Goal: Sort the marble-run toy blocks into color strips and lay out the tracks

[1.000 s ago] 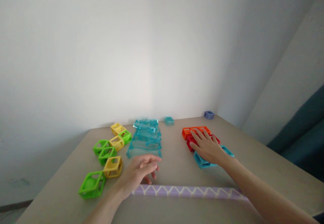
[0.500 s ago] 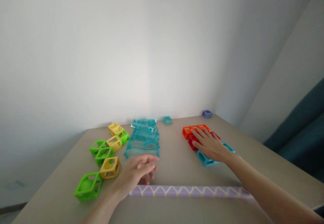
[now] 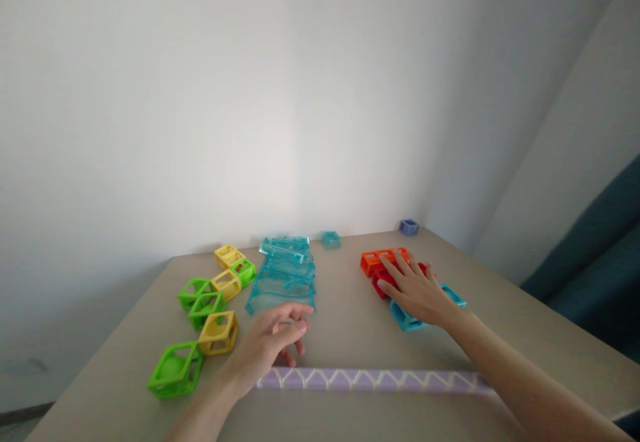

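Observation:
My right hand (image 3: pixel 417 290) lies with fingers spread over a group of hollow toy blocks. Orange blocks (image 3: pixel 371 264) show past its fingertips, red blocks (image 3: pixel 380 285) under the fingers, and light blue blocks (image 3: pixel 407 321) beneath the palm and wrist. Near the middle, my left hand (image 3: pixel 275 339) hovers or rests with loosely curled, separated fingers and nothing in them. It is just beyond a purple strip with white zigzags (image 3: pixel 385 380) and in front of the clear teal track pieces (image 3: pixel 285 289).
Green blocks (image 3: pixel 175 370) and yellow blocks (image 3: pixel 219 333) form a staggered row on the left of the table (image 3: pixel 345 335). A small teal piece (image 3: pixel 331 240) and a blue-violet block (image 3: pixel 409 227) stand at the back by the wall. A dark curtain (image 3: pixel 595 282) hangs at right.
My right hand has shifted slightly, its fingers spreading wider over the red and orange blocks. My left hand has barely moved.

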A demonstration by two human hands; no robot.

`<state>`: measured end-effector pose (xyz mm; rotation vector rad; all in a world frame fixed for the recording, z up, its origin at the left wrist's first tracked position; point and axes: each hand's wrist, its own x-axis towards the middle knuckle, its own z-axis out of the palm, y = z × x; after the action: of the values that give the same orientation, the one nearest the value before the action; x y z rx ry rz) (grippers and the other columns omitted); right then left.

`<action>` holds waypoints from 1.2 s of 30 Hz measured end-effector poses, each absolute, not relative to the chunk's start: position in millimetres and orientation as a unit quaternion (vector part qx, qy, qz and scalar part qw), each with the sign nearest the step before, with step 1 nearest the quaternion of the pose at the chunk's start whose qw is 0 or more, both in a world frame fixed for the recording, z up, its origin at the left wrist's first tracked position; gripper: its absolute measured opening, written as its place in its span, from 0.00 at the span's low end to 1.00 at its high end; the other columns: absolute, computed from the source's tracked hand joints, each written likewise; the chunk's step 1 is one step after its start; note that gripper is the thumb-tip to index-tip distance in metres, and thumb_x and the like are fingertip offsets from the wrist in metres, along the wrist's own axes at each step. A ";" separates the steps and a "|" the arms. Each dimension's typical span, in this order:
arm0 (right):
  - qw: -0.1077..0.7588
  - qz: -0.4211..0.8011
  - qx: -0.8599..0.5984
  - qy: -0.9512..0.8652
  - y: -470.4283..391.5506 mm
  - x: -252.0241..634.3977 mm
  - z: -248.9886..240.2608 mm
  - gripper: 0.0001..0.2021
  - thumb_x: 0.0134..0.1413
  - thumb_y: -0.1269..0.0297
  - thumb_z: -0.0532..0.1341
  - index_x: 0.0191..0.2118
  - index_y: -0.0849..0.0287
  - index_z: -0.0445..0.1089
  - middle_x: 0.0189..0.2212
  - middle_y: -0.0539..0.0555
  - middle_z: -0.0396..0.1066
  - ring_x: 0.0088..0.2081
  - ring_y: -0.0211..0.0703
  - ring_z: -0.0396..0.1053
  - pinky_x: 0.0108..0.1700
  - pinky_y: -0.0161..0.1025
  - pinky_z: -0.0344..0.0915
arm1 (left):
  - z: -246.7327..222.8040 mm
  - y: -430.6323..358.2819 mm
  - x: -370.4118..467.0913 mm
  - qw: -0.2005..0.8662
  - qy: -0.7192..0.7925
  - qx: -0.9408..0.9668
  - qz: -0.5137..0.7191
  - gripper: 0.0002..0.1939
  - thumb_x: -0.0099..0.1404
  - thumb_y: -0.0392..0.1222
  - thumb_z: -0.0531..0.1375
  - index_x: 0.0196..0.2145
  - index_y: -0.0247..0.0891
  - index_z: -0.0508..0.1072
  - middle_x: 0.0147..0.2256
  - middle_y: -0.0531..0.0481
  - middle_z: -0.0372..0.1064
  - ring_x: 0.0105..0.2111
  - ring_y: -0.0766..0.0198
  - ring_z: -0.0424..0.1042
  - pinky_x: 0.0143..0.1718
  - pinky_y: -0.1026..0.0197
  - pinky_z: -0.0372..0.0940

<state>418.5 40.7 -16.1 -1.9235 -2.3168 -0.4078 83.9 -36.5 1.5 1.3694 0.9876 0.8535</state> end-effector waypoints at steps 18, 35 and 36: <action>0.279 -0.191 -0.601 -0.725 5.3 377.0 14.7 0.21 0.64 0.55 0.47 0.56 0.60 0.64 0.59 0.67 0.59 0.64 0.67 0.48 0.58 0.72 0.46 | 2.3 -36.7 87.4 0.590 0.433 0.589 0.343 0.21 0.59 0.51 0.61 0.46 0.37 0.73 0.39 0.46 0.67 0.29 0.64 0.70 0.24 0.65 0.64; 0.252 0.065 -0.382 -0.887 -50.6 245.4 -7.5 0.10 0.53 0.75 0.53 0.40 0.60 0.66 0.36 0.57 0.70 0.39 0.47 0.66 0.42 0.41 0.63 | -12.5 -27.7 81.0 0.244 0.602 0.717 0.253 0.13 0.63 0.42 0.54 0.36 0.36 0.78 0.27 0.42 0.75 0.29 0.55 0.73 0.30 0.59 0.55; 0.241 0.066 -0.381 -0.890 -50.9 244.9 -7.5 0.10 0.54 0.75 0.53 0.40 0.60 0.66 0.35 0.57 0.70 0.38 0.46 0.66 0.42 0.40 0.63 | -11.9 -28.0 81.0 0.241 0.604 0.718 0.248 0.13 0.62 0.41 0.54 0.36 0.36 0.78 0.27 0.42 0.75 0.29 0.55 0.73 0.30 0.60 0.55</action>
<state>244.9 -50.9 -7.5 -1.0417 -2.4352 0.1816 81.0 -28.0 -11.9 1.9629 1.6536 0.6796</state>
